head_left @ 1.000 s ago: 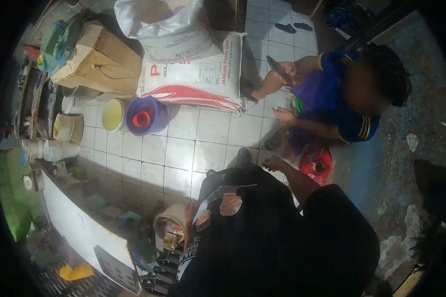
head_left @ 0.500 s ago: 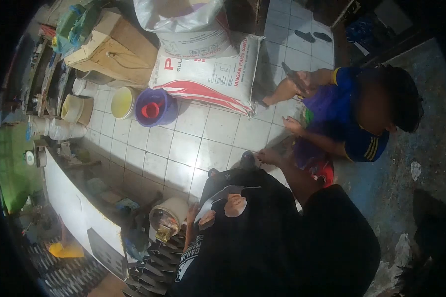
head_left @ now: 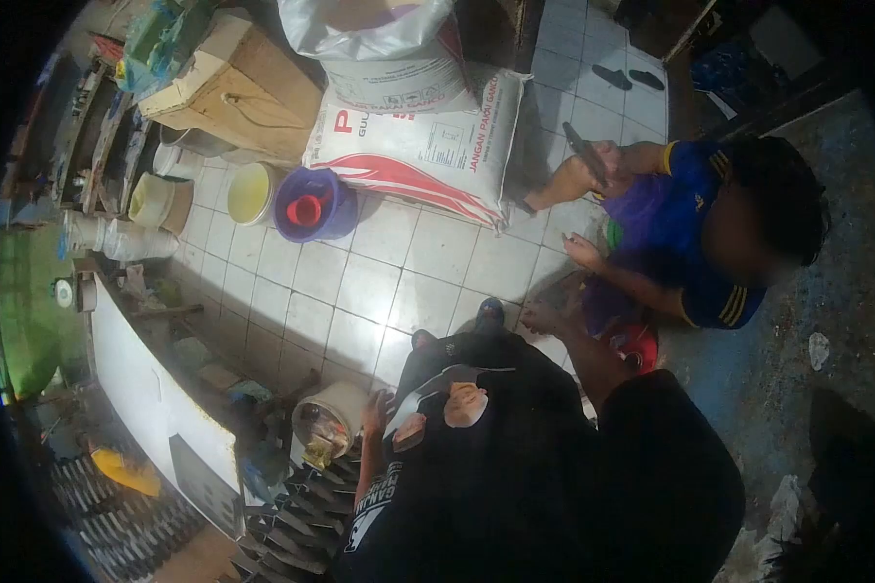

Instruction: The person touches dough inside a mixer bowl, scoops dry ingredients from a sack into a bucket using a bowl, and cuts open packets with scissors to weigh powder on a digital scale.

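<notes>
My left hand [head_left: 375,414] hangs beside my black shirt [head_left: 515,457], close to a white bucket [head_left: 338,420] with crumpled packaging in it. Its fingers point forward, loosely extended, and I see nothing in them. On the other side, my right hand [head_left: 544,317] is held out over the tiled floor near my foot, fingers apart and slightly bent, with no object visible in it. Across from it a seated person [head_left: 715,228] in a blue shirt holds a dark, flat object [head_left: 583,154] in one hand; their other hand is near mine but apart from it.
Printed white sacks [head_left: 418,155] lie at the top, beside a cardboard box [head_left: 238,92]. A purple bucket [head_left: 338,216] holding a red scoop and a yellowish bucket [head_left: 252,192] stand on the tiles. A white board [head_left: 156,389] leans at the left; a red container [head_left: 640,348] is at the right.
My right hand has moved left and forward, and its fingers look more spread. The sacks and buckets have shifted right in view as the camera moved. The other person still holds the dark object.
</notes>
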`<state>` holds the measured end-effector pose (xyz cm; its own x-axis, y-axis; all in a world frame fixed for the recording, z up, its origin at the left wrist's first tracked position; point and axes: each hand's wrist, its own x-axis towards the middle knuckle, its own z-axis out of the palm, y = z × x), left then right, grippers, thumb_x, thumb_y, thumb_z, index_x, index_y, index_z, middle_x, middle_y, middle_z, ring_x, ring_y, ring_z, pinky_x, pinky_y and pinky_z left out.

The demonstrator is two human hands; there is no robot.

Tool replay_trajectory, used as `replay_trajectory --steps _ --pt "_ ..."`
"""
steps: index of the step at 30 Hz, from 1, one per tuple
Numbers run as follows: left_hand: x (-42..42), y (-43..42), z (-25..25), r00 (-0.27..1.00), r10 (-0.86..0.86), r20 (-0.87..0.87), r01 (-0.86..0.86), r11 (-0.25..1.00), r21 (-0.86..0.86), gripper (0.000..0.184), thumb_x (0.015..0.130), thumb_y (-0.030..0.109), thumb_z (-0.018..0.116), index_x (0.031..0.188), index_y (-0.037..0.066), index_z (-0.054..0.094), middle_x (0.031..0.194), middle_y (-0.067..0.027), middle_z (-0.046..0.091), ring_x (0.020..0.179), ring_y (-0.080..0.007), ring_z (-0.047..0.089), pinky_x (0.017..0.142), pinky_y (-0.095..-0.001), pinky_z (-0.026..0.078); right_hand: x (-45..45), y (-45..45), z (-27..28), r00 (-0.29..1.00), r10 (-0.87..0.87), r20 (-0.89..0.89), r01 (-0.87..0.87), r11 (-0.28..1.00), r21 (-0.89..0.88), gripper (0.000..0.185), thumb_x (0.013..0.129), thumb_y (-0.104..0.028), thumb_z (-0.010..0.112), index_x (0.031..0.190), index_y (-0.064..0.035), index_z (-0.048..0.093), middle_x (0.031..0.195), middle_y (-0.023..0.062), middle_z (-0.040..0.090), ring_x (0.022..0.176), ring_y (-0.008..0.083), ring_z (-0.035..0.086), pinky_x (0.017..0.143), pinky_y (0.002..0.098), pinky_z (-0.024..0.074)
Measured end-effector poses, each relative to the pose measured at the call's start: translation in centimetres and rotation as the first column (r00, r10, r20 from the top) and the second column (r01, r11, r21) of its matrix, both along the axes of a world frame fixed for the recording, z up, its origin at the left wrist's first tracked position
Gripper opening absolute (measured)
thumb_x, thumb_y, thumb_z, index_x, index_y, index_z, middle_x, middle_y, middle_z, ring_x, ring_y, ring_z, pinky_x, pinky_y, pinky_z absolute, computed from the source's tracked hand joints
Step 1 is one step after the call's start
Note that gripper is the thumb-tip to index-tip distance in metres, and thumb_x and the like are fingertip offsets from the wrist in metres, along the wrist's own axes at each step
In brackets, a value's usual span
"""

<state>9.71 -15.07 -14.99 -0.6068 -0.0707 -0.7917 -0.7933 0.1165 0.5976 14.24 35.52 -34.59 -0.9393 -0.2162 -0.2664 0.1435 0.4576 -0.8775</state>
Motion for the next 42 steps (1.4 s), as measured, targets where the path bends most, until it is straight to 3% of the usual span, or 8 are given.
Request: replay_trajectory --steps 7,14,22,25,28,33,35,42 --pt "-0.3 -2.5 -1.2 0.868 -0.427 -0.253 0.382 0.9 -0.209 0.041 0.094 0.033 0.057 0.122 0.003 0.058 0.109 -0.0088 0.065 0.097 -0.0199 0.062 0.08 -0.0319 0.048 -9.0 -4.8 11.3 0.942 0.009 0.336 0.016 0.997 -0.071 0.033 0.094 -0.03 0.051 0.107 -0.0022 0.063 0.098 0.0123 0.066 0.087 0.021 0.062 0.077 0.0348 0.0478" --pt "-2.8 1.4 13.4 0.915 -0.388 -0.112 0.386 0.922 -0.039 0.046 0.094 0.037 0.057 0.118 -0.002 0.062 0.111 -0.0107 0.066 0.103 -0.0211 0.059 0.092 -0.0321 0.044 -17.6 -14.9 17.6 0.665 0.729 0.164 -0.656 0.675 -0.339 0.038 0.101 -0.027 0.041 0.124 -0.0035 0.059 0.124 0.0101 0.061 0.113 0.0211 0.055 0.099 0.0335 0.041" --pt "-5.1 -5.6 13.9 0.924 -0.27 -0.27 0.308 0.945 0.108 0.051 0.096 0.031 0.053 0.136 0.0 0.047 0.138 -0.0154 0.05 0.124 -0.0248 0.049 0.105 -0.0354 0.037 -20.7 -24.1 33.7 0.72 0.388 0.575 -0.303 0.922 -0.242 0.056 0.096 -0.052 0.046 0.117 -0.0028 0.063 0.107 0.011 0.064 0.094 0.0176 0.058 0.084 0.033 0.0457" --pt "-9.7 -8.4 11.5 0.867 -0.369 -0.334 0.38 0.925 -0.035 0.048 0.099 0.034 0.047 0.134 0.002 0.049 0.136 -0.0159 0.052 0.126 -0.0267 0.048 0.105 -0.0334 0.036 -25.1 -28.4 30.6 0.632 0.31 0.711 -0.234 0.95 -0.206 0.05 0.098 -0.046 0.046 0.118 -0.0032 0.062 0.107 0.0113 0.064 0.095 0.0174 0.057 0.083 0.0316 0.0454" --pt "-13.9 -12.9 12.0 0.846 -0.347 -0.406 0.396 0.917 0.04 0.044 0.099 0.033 0.045 0.131 0.003 0.052 0.13 -0.018 0.056 0.123 -0.0303 0.051 0.104 -0.0353 0.038 -28.9 -33.2 31.5 0.704 0.684 0.191 -0.647 0.729 -0.226 0.041 0.096 -0.037 0.051 0.117 -0.0031 0.062 0.101 0.0111 0.066 0.09 0.0166 0.058 0.078 0.0312 0.0466" --pt "-18.4 -21.7 10.7 0.825 -0.382 -0.416 0.427 0.904 0.017 0.039 0.099 0.021 0.049 0.132 0.0 0.052 0.13 -0.0147 0.059 0.116 -0.0198 0.054 0.101 -0.0312 0.04 -33.6 -41.9 32.7 0.585 0.443 0.68 -0.164 0.885 -0.435 0.029 0.094 -0.02 0.053 0.113 0.0 0.063 0.102 0.0037 0.065 0.088 0.0113 0.059 0.076 0.0276 0.0492" --pt "-19.9 -23.3 12.0 0.836 -0.313 -0.451 0.342 0.94 -0.018 0.039 0.098 0.026 0.047 0.126 0.0 0.056 0.122 -0.0182 0.062 0.114 -0.0278 0.058 0.1 -0.0336 0.041 -36.7 -43.9 30.5 0.674 0.49 0.552 -0.353 0.871 -0.342 0.029 0.096 -0.018 0.05 0.114 0.0007 0.063 0.104 0.0035 0.065 0.088 0.0117 0.06 0.079 0.0288 0.0493" --pt "-22.8 -31.6 11.2 0.965 0.002 -0.261 0.054 0.977 0.208 0.045 0.101 0.028 0.045 0.135 0.0 0.049 0.135 -0.0128 0.053 0.124 -0.0195 0.048 0.107 -0.0299 0.033 -45.7 -54.5 28.8 0.677 0.548 0.491 -0.59 0.803 -0.084 0.058 0.098 -0.05 0.044 0.122 0.0 0.061 0.122 0.0151 0.062 0.111 0.0214 0.057 0.098 0.0331 0.0404"
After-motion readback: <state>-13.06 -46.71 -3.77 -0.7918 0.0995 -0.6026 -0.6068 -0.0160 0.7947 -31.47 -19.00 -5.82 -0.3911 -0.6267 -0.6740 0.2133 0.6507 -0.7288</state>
